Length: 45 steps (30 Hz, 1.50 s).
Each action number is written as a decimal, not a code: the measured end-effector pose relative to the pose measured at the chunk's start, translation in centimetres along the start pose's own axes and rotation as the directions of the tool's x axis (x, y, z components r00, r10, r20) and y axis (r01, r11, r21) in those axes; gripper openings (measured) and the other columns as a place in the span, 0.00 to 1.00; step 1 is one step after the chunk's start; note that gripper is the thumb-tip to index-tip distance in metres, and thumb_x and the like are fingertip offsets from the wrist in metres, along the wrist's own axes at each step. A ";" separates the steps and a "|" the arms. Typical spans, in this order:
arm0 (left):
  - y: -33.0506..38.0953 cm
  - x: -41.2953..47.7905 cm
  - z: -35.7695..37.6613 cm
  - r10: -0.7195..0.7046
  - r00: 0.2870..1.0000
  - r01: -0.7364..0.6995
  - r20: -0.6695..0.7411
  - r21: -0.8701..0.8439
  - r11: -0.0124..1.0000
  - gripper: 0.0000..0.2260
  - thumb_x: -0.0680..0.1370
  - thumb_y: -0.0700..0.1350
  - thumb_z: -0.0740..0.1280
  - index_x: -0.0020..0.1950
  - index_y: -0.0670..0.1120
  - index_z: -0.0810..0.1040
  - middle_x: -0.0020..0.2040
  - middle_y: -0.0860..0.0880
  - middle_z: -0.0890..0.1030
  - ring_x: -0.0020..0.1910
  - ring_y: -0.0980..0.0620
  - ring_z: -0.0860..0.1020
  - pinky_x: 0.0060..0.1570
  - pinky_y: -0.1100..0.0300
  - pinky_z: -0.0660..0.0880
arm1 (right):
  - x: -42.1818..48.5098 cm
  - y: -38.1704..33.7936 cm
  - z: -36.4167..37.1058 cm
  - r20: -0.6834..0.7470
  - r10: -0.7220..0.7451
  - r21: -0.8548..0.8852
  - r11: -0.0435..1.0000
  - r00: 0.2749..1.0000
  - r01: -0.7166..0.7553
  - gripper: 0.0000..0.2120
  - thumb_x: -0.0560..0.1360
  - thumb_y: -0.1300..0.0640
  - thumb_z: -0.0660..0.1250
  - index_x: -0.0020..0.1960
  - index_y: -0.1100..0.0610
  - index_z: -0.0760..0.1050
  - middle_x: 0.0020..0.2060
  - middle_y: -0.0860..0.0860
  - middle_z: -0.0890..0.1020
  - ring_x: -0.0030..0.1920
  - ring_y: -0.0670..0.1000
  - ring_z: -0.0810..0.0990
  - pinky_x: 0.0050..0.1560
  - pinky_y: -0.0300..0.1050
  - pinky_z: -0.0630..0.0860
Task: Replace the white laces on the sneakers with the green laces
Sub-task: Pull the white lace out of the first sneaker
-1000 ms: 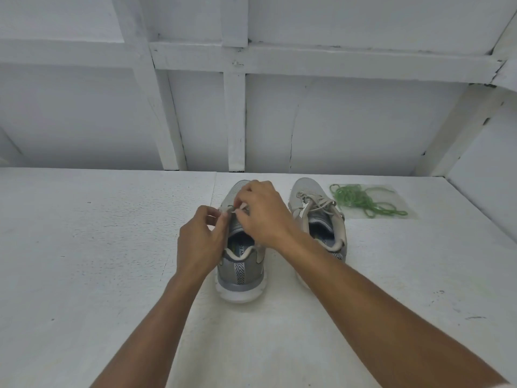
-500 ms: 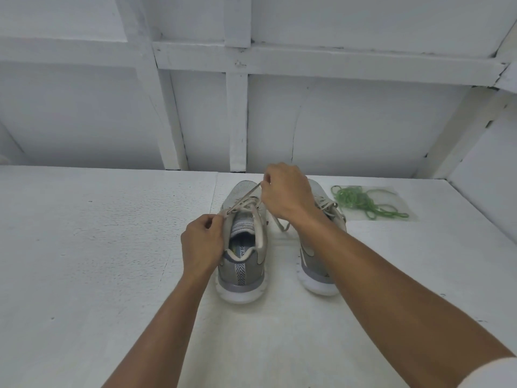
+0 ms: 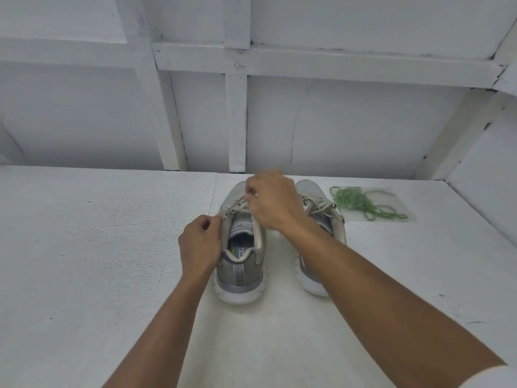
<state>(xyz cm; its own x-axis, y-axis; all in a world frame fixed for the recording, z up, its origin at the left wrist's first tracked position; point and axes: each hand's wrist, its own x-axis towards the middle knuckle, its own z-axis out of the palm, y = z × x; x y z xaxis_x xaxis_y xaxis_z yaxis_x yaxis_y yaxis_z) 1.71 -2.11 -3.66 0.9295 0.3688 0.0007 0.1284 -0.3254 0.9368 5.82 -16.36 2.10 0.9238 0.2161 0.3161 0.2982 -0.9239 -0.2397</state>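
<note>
Pinching white lace point(image 3: 237, 205), left hand point(image 3: 200, 245), right hand point(image 3: 272, 204); insole point(image 3: 240, 252) "RY FO"

table point(image 3: 84, 275): white paint, rough pitted coat. Back wall point(image 3: 363, 130): white panel, exposed framing, also white.
Landmark = upright stud point(image 3: 236, 121), centre, foot on the table's back edge.
- rail point(image 3: 335, 61) crosses the stud horizontally near its top
- left of stud: slanted brace point(image 3: 165, 113), its foot close beside the stud's foot
- right of stud, near: thin vertical crack point(image 3: 292, 141) in the panel
- far right of stud: second brace point(image 3: 458, 141) leaning the opposite way, then side wall point(image 3: 486, 175)
- table seam point(image 3: 214, 191) starts just left of the stud's foot, runs toward camera
- dark scuffs point(image 3: 472, 322) on table, far right of stud

Light flat and even, shadows soft.
</note>
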 end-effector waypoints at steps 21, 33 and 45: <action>-0.1 -0.2 0.0 0.009 1.000 -0.009 -0.015 -0.004 1.000 0.16 0.78 0.52 0.63 0.36 0.45 0.78 0.32 0.50 0.78 0.34 0.50 0.74 0.37 0.55 0.69 | 0.1 -0.5 0.7 0.062 -0.084 -0.069 0.994 0.995 0.089 0.04 0.77 0.61 0.62 0.51 0.57 0.75 0.51 0.52 0.77 0.54 0.55 0.73 0.44 0.46 0.64; -0.4 -0.1 0.2 0.005 1.000 -0.005 -0.016 -0.018 1.000 0.14 0.79 0.53 0.63 0.39 0.45 0.80 0.35 0.51 0.80 0.37 0.52 0.76 0.39 0.56 0.70 | 1.8 3.8 -3.1 -0.083 0.141 -0.011 0.990 0.987 -0.142 0.06 0.77 0.68 0.58 0.49 0.64 0.73 0.50 0.58 0.76 0.48 0.59 0.75 0.47 0.53 0.74; 0.0 -0.2 0.0 0.018 1.000 -0.018 0.001 0.009 1.000 0.15 0.79 0.55 0.63 0.41 0.46 0.80 0.37 0.52 0.81 0.38 0.53 0.77 0.41 0.56 0.71 | -0.2 2.1 -2.3 0.120 0.203 0.047 0.977 0.972 -0.210 0.07 0.77 0.54 0.64 0.47 0.56 0.78 0.48 0.52 0.81 0.48 0.54 0.79 0.45 0.47 0.75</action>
<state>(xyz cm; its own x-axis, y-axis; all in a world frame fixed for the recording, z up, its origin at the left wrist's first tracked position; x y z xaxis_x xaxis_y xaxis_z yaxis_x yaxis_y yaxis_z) 1.48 -2.19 -3.71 0.9319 0.3622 0.0170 0.1151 -0.3400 0.9333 5.72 -19.02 3.66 0.9871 0.0605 0.1482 0.1088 -0.9327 -0.3439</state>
